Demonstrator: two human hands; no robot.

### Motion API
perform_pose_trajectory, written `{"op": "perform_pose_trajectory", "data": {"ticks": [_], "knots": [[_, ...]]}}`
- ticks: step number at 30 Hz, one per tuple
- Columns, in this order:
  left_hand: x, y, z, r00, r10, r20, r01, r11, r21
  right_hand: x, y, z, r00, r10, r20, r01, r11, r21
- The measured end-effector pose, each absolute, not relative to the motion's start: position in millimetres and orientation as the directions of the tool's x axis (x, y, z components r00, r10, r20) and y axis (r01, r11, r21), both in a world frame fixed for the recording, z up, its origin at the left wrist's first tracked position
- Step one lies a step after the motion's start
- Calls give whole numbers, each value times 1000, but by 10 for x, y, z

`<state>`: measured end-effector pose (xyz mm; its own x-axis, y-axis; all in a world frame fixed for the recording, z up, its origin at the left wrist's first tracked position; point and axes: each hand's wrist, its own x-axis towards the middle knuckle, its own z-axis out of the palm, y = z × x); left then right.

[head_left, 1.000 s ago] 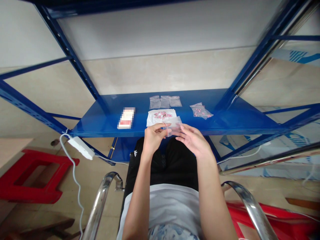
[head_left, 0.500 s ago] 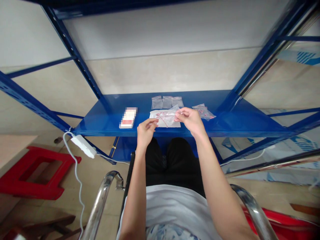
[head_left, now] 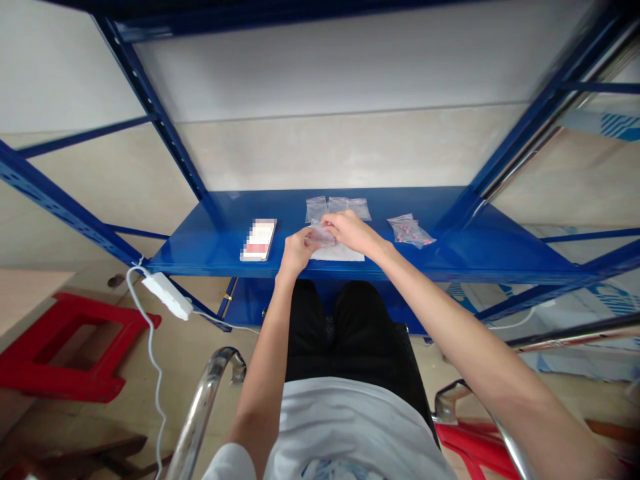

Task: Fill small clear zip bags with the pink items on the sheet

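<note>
A small clear zip bag (head_left: 323,235) is between my two hands, over a white sheet of paper (head_left: 345,253). My left hand (head_left: 298,252) pinches the bag's left side between thumb and fingers. From the right, my right hand (head_left: 351,231) reaches across with its fingers closed at the bag's upper edge. Small pinkish bits show near those fingertips, too small to make out fully. Behind the hands lie several flat clear bags (head_left: 316,209) with reddish top edges. To the right rest clear bags with small pink pieces (head_left: 411,231) in them.
A phone-like flat object (head_left: 259,239), its face pixelated, lies left on the blue shelf (head_left: 210,233). Blue uprights (head_left: 173,147) frame both sides. A white power strip (head_left: 167,295) hangs by the left front corner. A red stool (head_left: 75,347) stands on the floor at left.
My right hand has moved left, close to my left hand, and the bag has moved left with it. My left hand now pinches the bag's left side. The view has shifted slightly.
</note>
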<state>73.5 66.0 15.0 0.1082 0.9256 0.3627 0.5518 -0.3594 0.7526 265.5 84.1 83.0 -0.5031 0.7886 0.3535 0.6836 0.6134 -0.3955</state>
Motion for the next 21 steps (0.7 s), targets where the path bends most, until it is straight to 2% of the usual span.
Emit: {"op": "perform_pose_trajectory", "data": {"ticks": [6,12,21], "knots": [[742,699,125,119,922,369,539,-373,756,2675,852,847,-518,786,337,674,618,-404],[729,704,72,103,926,364,496,-365,788,2707,908,827,-480,811,335,660,586,-470],[723,692,60,114,919,376,510,-379,772,2718,945,790,-398,843,362,622,538,-569]]}}
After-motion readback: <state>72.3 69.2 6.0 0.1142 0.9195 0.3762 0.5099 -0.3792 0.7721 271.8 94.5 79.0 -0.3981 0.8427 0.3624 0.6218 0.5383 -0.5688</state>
